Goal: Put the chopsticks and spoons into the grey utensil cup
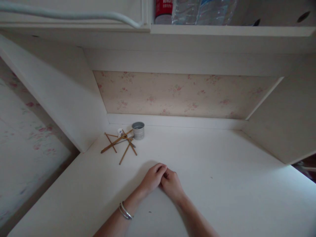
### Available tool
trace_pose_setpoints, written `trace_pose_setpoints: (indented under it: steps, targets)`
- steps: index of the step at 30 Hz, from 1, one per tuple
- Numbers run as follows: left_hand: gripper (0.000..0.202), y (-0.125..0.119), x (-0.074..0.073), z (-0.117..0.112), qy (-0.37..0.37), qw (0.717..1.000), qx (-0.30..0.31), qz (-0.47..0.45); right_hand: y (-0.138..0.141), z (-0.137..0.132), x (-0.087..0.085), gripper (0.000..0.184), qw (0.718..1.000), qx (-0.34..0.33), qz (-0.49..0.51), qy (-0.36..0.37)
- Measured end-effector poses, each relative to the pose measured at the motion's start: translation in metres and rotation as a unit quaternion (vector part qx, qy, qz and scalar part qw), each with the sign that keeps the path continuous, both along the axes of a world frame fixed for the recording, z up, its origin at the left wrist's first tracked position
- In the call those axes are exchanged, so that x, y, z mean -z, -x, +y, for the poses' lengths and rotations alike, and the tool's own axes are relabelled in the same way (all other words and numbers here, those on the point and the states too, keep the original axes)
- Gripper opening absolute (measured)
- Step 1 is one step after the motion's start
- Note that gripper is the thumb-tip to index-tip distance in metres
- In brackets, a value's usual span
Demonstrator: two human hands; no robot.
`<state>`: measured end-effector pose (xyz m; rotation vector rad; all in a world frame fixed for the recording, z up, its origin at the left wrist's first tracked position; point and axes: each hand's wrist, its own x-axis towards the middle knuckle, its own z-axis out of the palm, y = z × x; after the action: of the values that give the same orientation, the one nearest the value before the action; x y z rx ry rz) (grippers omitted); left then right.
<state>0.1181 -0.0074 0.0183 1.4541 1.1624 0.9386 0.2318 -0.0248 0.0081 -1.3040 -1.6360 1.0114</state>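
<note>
My left hand [153,177] and my right hand [172,184] rest together on the white desk, touching at the fingers. Both are closed with curled fingers, and nothing shows in them. A silver bangle circles my left wrist. Beyond my hands, to the left, several wooden chopsticks [125,154] lie crossed in a loose heap. Beside them a grey metal cup [139,133] with small holes in its wall stands upright. A small white object [119,132] sits behind the sticks, partly covered; its kind I cannot tell.
The white desk [222,158] lies between side panels, with floral wallpaper [177,93] at the back. An overhead shelf [222,31] holds clear plastic bottles [204,12] and a red-labelled bottle [164,11]. A white cable [74,14] hangs across the upper left.
</note>
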Motion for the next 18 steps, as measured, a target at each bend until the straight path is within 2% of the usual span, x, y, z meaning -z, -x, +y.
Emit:
trace_pose_setpoints:
  steps: [13, 18]
  targets:
    - [0.032, 0.0009, -0.0023, -0.0015, 0.002, 1.000, 0.004, -0.002, -0.0005, -0.0012, -0.0036, 0.028, 1.000, -0.001, -0.002, 0.014]
    - [0.032, 0.0008, -0.0027, -0.0015, 0.001, 1.000, 0.006, 0.000, -0.0007, -0.0013, 0.0002, 0.029, 1.000, -0.001, 0.003, 0.023]
